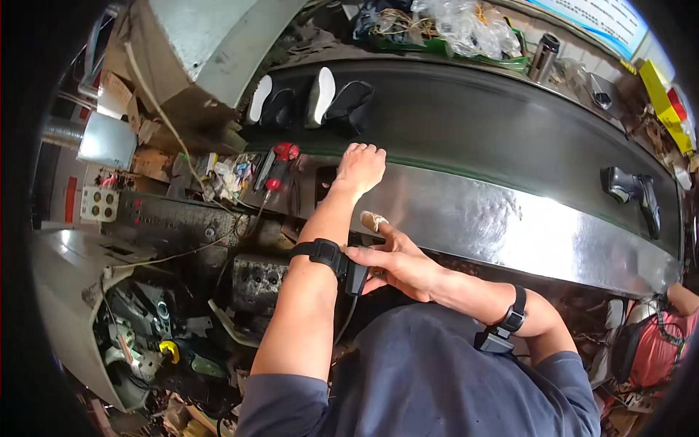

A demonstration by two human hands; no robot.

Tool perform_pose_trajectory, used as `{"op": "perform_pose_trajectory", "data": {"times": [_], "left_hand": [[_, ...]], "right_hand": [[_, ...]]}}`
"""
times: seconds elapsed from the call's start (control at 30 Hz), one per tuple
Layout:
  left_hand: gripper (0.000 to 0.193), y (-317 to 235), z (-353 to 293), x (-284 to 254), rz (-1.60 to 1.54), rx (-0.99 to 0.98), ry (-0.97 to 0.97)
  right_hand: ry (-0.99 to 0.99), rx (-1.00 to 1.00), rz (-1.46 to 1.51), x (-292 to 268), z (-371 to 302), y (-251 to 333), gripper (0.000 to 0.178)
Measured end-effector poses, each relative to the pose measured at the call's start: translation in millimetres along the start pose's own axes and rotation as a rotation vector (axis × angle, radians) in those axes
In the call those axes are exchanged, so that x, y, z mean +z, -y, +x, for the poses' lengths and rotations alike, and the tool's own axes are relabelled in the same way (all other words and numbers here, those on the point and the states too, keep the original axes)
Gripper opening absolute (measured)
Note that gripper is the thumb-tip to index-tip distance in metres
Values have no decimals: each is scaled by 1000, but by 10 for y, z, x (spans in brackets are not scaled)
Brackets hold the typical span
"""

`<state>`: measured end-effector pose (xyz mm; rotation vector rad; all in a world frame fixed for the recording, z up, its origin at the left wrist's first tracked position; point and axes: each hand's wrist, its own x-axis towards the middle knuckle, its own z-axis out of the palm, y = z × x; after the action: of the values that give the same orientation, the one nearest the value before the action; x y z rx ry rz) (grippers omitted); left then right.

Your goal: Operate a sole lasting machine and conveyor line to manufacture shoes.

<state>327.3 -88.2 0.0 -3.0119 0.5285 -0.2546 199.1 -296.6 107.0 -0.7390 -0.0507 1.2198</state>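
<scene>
My left hand (362, 166) is closed in a loose fist, back upward, over the front edge of a dark conveyor belt (466, 109). Nothing sticks out of it, though its palm side is hidden. Around my left forearm runs a black strap carrying a small black box (354, 275) with a cable. My right hand (408, 266) pinches that box between thumb and fingers; one finger, stretched away from it, wears a tan wrap (373, 221). Another black strap with a box (499, 336) sits on my right forearm.
Shoe uppers (349, 105) and white soles (321, 96) lie at the belt's left; black shoes (637, 195) at its right. A bare metal ledge (473, 218) borders the belt. A red-handled tool (280, 164) lies left. A person's arm (683, 298) shows at far right.
</scene>
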Motion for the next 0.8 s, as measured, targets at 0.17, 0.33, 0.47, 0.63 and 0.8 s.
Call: {"op": "perform_pose_trajectory", "data": {"times": [0.17,0.33,0.47,0.63,0.8], "left_hand": [[18,-199,172,137,279,185,327],[20,-327,366,186,298,345,370],[14,-390,512,247,249,450,169],[12,-245,292,565,-73,444,-219],[24,-88,42,814,-59,289,90]], "right_hand": [[-179,-127,-14,-66,-96,156,89],[-300,-213,-1,-93,-84,178,87],[-337,-254,-114,153,-86,225,89],[-280,-245,-136,129,287,-81,73],[-370,-166,-53,301,480,-269,61]]}}
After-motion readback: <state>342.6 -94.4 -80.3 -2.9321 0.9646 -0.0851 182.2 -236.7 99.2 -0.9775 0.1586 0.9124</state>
